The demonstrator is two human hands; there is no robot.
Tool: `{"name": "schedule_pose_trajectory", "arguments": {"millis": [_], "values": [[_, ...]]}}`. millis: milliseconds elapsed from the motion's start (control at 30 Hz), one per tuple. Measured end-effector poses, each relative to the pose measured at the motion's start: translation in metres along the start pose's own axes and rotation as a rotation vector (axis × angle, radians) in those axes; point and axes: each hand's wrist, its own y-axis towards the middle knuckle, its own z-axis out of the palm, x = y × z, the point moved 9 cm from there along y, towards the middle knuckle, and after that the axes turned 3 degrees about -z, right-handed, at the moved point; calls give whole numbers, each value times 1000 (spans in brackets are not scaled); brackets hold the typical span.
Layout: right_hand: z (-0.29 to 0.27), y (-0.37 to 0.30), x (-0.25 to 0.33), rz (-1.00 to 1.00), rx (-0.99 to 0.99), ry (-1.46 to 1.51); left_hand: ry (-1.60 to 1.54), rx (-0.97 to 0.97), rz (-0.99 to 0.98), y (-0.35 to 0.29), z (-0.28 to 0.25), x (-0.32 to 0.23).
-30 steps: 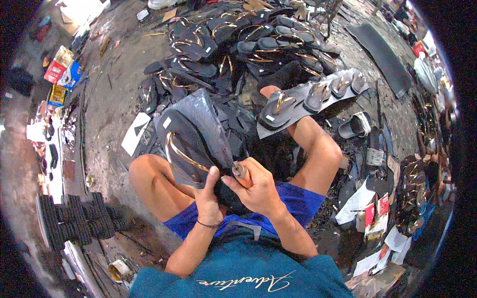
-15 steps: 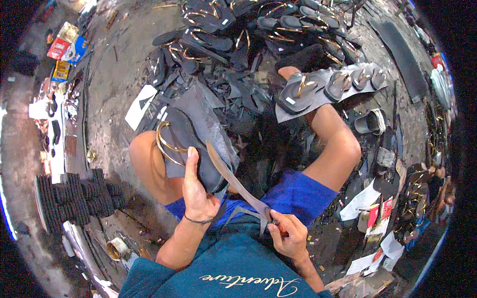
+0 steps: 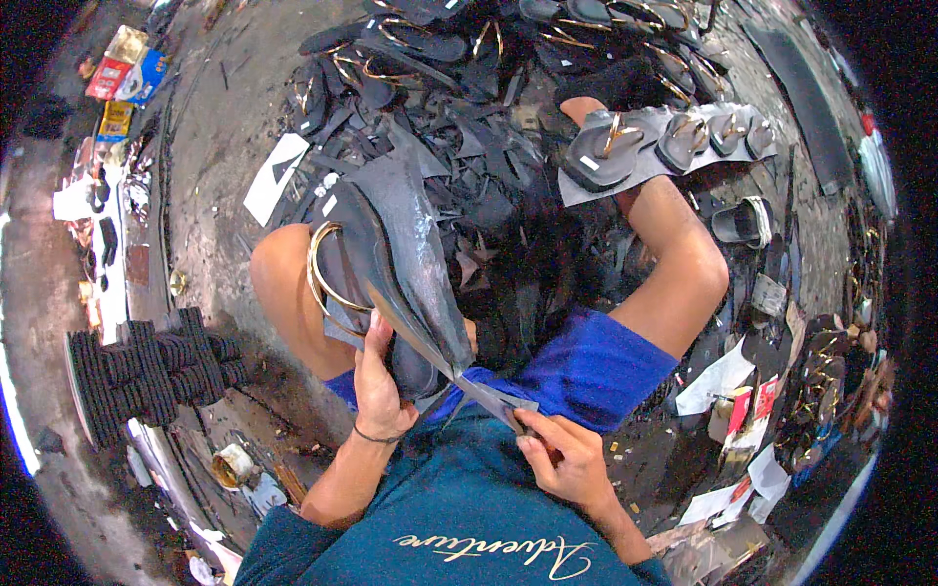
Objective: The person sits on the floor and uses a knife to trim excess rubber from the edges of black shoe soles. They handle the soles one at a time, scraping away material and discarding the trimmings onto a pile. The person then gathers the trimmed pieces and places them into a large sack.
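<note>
My left hand (image 3: 379, 389) grips the heel part of a black sandal (image 3: 358, 256) with gold straps, thumb on top. The sandal lies on a larger grey rubber sheet (image 3: 403, 190) over my left thigh, toe pointing away. My right hand (image 3: 567, 459) is closed around the handle end of a long curved knife (image 3: 415, 339), most of the handle hidden by the fingers. The blade lies along the sandal's right edge, by the rubber. A thin grey flap of rubber (image 3: 496, 398) hangs near the blade, close to my right fingers.
Another grey sheet (image 3: 576, 191) bearing several gold-strapped sandals rests across my right leg. Black rubber offcuts (image 3: 479, 161) lie between my legs, with a heap of sandals (image 3: 420, 41) beyond. Stacked black soles (image 3: 147, 376) stand at left; a single slide (image 3: 743, 223) lies at right.
The knife has moved left and now lies along the sandal's edge; before, it was apart from it. A flap of rubber now shows by the blade. The view has shifted slightly.
</note>
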Motion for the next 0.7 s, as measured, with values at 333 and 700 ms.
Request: {"name": "schedule_pose_trajectory", "arguments": {"millis": [333, 700], "values": [[34, 56, 7, 5, 111, 161, 94, 48, 60, -16, 7, -10], [60, 120, 17, -348, -256, 151, -97, -39, 13, -17, 15, -12]]}}
